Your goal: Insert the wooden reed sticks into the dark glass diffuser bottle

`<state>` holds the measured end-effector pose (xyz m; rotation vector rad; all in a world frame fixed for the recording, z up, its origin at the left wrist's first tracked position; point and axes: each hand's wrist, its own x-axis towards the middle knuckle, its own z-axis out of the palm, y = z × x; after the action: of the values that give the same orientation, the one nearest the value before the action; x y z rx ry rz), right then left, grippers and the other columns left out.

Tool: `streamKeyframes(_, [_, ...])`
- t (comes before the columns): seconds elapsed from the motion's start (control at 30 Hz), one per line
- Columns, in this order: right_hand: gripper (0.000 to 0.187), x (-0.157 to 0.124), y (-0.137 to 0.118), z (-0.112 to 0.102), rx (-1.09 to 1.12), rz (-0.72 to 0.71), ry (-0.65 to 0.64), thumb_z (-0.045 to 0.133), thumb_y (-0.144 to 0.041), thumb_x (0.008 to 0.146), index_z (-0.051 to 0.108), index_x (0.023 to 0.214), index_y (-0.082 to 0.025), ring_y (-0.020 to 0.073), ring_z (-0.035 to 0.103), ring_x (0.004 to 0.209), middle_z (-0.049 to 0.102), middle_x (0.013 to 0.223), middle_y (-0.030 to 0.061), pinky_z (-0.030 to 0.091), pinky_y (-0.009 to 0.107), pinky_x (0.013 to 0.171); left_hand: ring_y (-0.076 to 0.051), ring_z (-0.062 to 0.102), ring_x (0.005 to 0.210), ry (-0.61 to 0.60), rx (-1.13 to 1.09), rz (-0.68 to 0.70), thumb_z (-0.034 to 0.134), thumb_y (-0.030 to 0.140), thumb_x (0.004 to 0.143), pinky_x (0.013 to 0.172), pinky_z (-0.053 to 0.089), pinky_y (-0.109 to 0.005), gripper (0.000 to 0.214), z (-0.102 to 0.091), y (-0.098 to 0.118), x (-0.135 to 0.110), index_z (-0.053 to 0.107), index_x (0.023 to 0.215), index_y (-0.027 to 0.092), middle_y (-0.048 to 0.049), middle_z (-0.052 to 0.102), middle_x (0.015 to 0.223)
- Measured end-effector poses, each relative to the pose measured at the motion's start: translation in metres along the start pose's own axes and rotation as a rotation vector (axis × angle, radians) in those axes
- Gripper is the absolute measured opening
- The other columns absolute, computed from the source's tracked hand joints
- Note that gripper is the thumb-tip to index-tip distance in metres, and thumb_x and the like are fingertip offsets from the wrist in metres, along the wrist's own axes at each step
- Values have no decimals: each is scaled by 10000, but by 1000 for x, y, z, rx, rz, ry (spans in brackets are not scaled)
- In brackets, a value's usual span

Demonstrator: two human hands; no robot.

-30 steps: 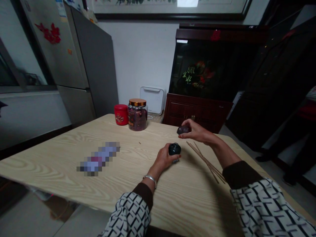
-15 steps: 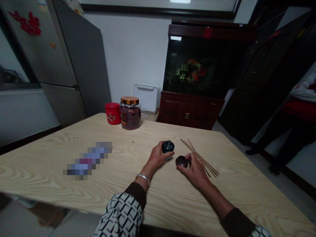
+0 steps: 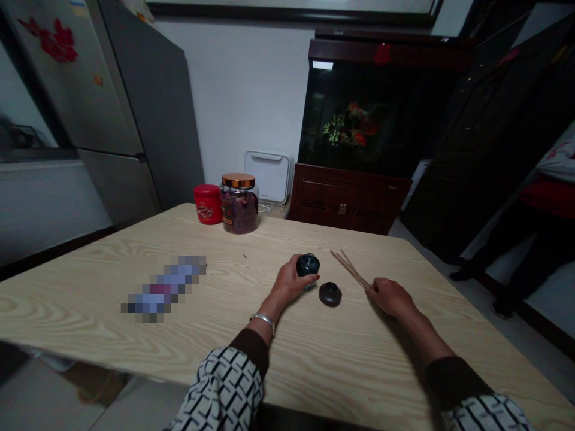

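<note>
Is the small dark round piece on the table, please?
Yes: the piece sits on the table, apart from the left hand and right hand.

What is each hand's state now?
Left hand: closed, holding a small dark lidded jar.
Right hand: fingertips at thin wooden sticks; holding cannot be told.

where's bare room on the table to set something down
Bare wood of the table lies between the blurred object and the left hand, and between the forearms, before the dark round dish. Crowded: that dish, the dark lidded pot in the left hand, and the thin sticks by the right hand.
</note>
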<state>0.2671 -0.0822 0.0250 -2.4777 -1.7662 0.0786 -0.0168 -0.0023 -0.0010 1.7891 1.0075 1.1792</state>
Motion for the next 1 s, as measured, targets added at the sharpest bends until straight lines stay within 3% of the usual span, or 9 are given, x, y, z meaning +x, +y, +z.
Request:
streamKeyframes(0.1, [200, 6, 2, -1, 50, -7, 24, 580, -364, 808, 662, 737, -196, 232, 641, 770, 705, 840, 112, 384, 307, 616, -252, 651, 935, -4, 11, 9, 816, 393, 666, 850, 526, -384, 602, 0, 0, 0, 595, 1177, 165, -100, 692, 1023])
streamKeyframes(0.17, [219, 9, 1, -7, 204, -28, 87, 595, -366, 788, 633, 662, -191, 208, 618, 707, 683, 746, 87, 394, 296, 596, -256, 651, 930, -1, 20, 3, 819, 396, 660, 848, 526, -393, 611, -1, 0, 0, 595, 1176, 159, -105, 691, 1013])
streamKeyframes(0.27, [269, 11, -17, -26, 776, -68, 143, 626, -438, 767, 615, 670, -187, 166, 568, 582, 625, 625, 42, 401, 269, 512, -257, 650, 928, 5, 33, 2, 824, 396, 655, 853, 523, -395, 620, -1, 1, 0, 595, 1179, 158, -106, 690, 1007])
streamKeyframes(0.37, [296, 10, -56, -47, 1349, -119, 149, 722, -445, 699, 643, 784, -173, 140, 593, 591, 650, 704, 37, 443, 234, 483, -252, 647, 942, 6, 43, 0, 820, 404, 659, 853, 518, -373, 617, -2, 1, -1, 593, 1181, 167, -99, 692, 1024])
streamKeyframes(0.47, [286, 11, -99, -60, 1568, -197, 227, 767, -397, 677, 635, 796, -173, 132, 641, 657, 674, 777, 41, 502, 215, 527, -240, 646, 929, -2, 60, -7, 817, 423, 658, 831, 513, -343, 619, -2, 2, -1, 591, 1178, 174, -86, 696, 1013])
streamKeyframes(0.63, [287, 22, -138, -58, 1488, -328, 280, 744, -405, 712, 588, 800, -181, 150, 666, 658, 673, 709, 23, 529, 243, 561, -219, 641, 901, -3, 71, -10, 813, 439, 656, 804, 502, -308, 609, -2, 3, -1, 590, 1166, 189, -63, 696, 999])
streamKeyframes(0.9, [267, 24, -146, -43, 1269, -392, 288, 657, -433, 767, 559, 816, -190, 176, 659, 644, 640, 683, 15, 480, 264, 551, -227, 641, 900, 9, 43, -7, 819, 410, 645, 805, 495, -310, 607, -2, 3, -2, 596, 1162, 184, -73, 698, 997])
streamKeyframes(1.0, [237, 22, -148, -35, 1130, -432, 310, 618, -423, 792, 578, 799, -190, 176, 645, 669, 642, 726, 24, 486, 293, 634, -224, 640, 901, 3, 46, 6, 812, 403, 657, 813, 496, -314, 598, -2, 3, -2, 592, 1167, 183, -69, 697, 1005])
